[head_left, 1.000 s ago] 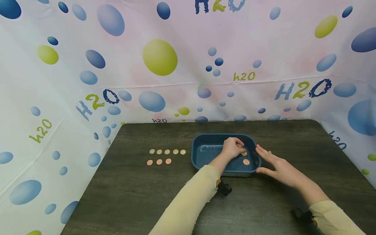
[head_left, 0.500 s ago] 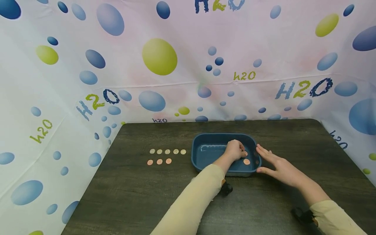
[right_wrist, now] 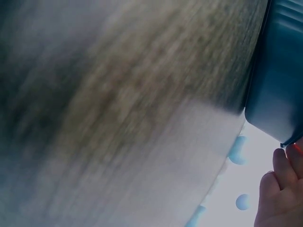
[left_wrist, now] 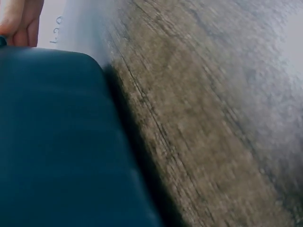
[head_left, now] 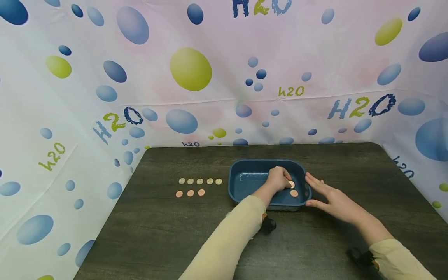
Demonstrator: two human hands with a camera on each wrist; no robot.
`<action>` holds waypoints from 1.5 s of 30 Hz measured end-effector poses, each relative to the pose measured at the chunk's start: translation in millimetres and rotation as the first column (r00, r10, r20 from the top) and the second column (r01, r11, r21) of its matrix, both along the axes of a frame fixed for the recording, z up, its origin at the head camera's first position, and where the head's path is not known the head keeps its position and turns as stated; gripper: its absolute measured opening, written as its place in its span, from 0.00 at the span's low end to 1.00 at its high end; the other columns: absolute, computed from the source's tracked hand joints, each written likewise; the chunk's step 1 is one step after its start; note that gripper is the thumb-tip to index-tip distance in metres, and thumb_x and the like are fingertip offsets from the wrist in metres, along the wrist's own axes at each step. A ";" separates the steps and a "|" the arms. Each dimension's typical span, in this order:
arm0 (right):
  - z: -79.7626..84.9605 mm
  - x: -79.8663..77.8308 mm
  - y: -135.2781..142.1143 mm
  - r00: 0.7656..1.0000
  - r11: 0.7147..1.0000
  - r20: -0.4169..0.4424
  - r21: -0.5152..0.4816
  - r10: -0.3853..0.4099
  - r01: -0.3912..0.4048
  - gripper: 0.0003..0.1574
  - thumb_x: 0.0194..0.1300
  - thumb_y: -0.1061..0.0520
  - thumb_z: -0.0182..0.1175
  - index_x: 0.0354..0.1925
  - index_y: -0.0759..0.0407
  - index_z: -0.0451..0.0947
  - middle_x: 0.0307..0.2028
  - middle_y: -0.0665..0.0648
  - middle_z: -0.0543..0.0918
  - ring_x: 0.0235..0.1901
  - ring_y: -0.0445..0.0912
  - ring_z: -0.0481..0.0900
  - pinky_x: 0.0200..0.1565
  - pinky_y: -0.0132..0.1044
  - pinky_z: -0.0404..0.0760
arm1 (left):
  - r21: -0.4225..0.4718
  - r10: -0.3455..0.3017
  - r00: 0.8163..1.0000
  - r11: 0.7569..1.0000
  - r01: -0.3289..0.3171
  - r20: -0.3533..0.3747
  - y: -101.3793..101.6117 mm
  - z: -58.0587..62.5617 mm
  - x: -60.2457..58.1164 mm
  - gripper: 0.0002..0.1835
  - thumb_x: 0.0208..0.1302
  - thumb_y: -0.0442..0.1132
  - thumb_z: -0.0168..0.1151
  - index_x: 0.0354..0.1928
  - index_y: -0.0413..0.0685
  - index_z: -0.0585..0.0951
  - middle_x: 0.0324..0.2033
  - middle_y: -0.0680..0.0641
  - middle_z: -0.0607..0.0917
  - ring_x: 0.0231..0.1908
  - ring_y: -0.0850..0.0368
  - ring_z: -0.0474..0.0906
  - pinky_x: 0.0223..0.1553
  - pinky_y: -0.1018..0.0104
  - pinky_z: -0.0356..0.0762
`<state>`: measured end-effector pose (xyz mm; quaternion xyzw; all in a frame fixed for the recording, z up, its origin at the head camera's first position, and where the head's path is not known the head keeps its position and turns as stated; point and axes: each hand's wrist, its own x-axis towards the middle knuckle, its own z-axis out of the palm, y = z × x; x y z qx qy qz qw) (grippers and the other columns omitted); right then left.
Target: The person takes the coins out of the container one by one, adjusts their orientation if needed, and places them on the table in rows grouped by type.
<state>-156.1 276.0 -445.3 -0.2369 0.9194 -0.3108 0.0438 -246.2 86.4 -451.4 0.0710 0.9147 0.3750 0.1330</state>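
Observation:
In the head view, my left hand (head_left: 278, 179) reaches into a dark blue plastic tub (head_left: 245, 190). Its thumb and fingers are curled and pinch the edge of a copper coin (head_left: 292, 184) near the tub's right end. Just below that lies a second copper coin (head_left: 294, 193) on the tub floor. My right hand (head_left: 330, 198) lies against the outside of the tub's right wall, fingers fairly straight. Those fingers also show at the right wrist view's lower right. In the left wrist view the tub wall (left_wrist: 57, 142) hides most of the left hand.
Left of the tub, a row of several pale gold coins (head_left: 200, 181) lies above a row of three copper coins (head_left: 190, 193). Both rest on the dark wooden table (head_left: 157, 233). A patterned curtain (head_left: 224, 77) hangs behind the table's far edge.
My left hand shifted slightly right, then back a little left; the copper coin at its fingertips now shows more fully. The right hand stays in place against the tub.

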 end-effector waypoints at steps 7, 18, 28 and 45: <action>0.6 0.4 -0.2 1.000 1.000 0.009 -0.005 0.003 -0.002 0.51 0.64 0.41 0.60 0.75 0.52 0.48 0.74 0.54 0.46 0.65 0.74 0.50 0.56 0.71 0.56 | 0.122 0.074 0.995 0.989 -0.082 0.069 -1.1 0.8 1.5 0.06 0.47 0.32 0.77 0.22 0.48 0.86 0.24 0.57 0.82 0.25 0.64 0.74 0.25 0.70 0.74; 0.2 -0.3 -0.3 1.000 1.000 0.011 0.002 0.002 -0.002 0.51 0.65 0.41 0.60 0.75 0.50 0.46 0.74 0.53 0.45 0.65 0.74 0.50 0.55 0.72 0.56 | 0.200 0.008 0.998 0.980 -0.019 0.054 -15.6 19.1 8.0 0.02 0.51 0.33 0.74 0.28 0.45 0.89 0.29 0.56 0.84 0.31 0.64 0.76 0.30 0.70 0.76; 2.3 0.1 -0.1 1.000 1.000 0.027 0.016 -0.013 0.013 0.51 0.64 0.40 0.60 0.76 0.49 0.46 0.74 0.55 0.45 0.65 0.75 0.50 0.55 0.73 0.55 | 0.413 -0.051 0.999 0.910 0.042 0.010 -46.5 47.5 10.3 0.02 0.59 0.35 0.69 0.32 0.43 0.86 0.23 0.52 0.83 0.32 0.50 0.82 0.40 0.51 0.80; 2.5 -0.4 0.4 0.999 1.000 0.033 0.020 -0.018 0.017 0.52 0.64 0.39 0.60 0.76 0.49 0.45 0.75 0.54 0.44 0.66 0.74 0.49 0.55 0.74 0.54 | 0.557 0.084 0.987 0.831 0.005 -0.135 -155.3 84.5 27.1 0.09 0.62 0.36 0.66 0.42 0.40 0.84 0.36 0.46 0.86 0.40 0.45 0.82 0.42 0.59 0.80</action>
